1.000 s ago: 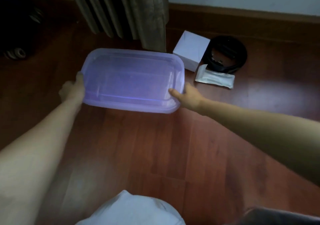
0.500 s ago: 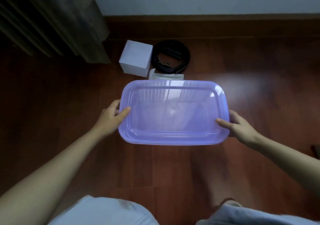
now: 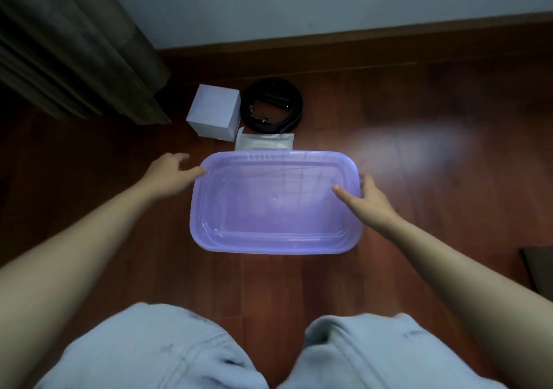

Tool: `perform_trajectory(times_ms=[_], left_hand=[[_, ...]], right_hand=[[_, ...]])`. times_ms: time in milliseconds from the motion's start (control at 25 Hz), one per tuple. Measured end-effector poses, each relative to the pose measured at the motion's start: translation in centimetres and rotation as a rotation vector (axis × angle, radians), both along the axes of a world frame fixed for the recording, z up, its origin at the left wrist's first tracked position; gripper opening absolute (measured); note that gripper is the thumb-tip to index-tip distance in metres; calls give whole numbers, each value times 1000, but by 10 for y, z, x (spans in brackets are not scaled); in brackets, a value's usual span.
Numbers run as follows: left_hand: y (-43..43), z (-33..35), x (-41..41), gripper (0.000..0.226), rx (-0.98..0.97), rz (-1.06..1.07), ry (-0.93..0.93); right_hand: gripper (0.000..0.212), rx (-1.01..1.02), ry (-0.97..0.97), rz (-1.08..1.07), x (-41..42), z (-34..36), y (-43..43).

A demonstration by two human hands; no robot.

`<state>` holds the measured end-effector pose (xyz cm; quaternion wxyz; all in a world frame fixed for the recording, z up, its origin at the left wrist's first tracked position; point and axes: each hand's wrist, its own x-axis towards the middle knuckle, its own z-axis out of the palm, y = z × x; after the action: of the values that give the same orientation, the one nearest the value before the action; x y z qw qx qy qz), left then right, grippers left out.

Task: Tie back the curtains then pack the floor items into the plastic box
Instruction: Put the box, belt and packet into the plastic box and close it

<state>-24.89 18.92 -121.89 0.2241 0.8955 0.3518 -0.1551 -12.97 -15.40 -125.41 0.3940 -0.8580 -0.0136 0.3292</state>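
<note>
While the plastic box (image 3: 275, 209) lies level and open side up on the wooden floor (image 3: 419, 197) in the head view, the right hand (image 3: 372, 201) grips its right rim, thumb laid inside over the edge and fingers curled round the outer wall. The left hand (image 3: 170, 173) is loosely spread, only its thumb touching the far left corner of the rim (the other fingers stand clear of the wall). Just beyond the far rim a silver packet (image 3: 263, 142) lies against it, with a white carton (image 3: 214, 116) and a coiled black belt (image 3: 270, 105) side by side behind. A curtain (image 3: 74, 44) hangs at far left. Bare boards lie right of the box and between its near rim and the knees (image 3: 167, 352).
</note>
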Motion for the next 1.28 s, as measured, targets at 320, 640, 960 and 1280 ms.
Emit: perform_trajectory(times_ms=[320, 640, 960, 1280], left_hand=[[-12, -14, 11, 58, 46, -159, 29], [1, -23, 13, 51, -86, -36, -88], [4, -22, 17, 47, -91, -116, 15], [5, -14, 15, 48, -229, 13, -42]], right_hand=[[60, 143, -104, -97, -10, -26, 6], [52, 210, -108, -243, -19, -32, 10], [49, 207, -109, -228, -19, -29, 13], [50, 200, -92, -209, -16, -29, 12]])
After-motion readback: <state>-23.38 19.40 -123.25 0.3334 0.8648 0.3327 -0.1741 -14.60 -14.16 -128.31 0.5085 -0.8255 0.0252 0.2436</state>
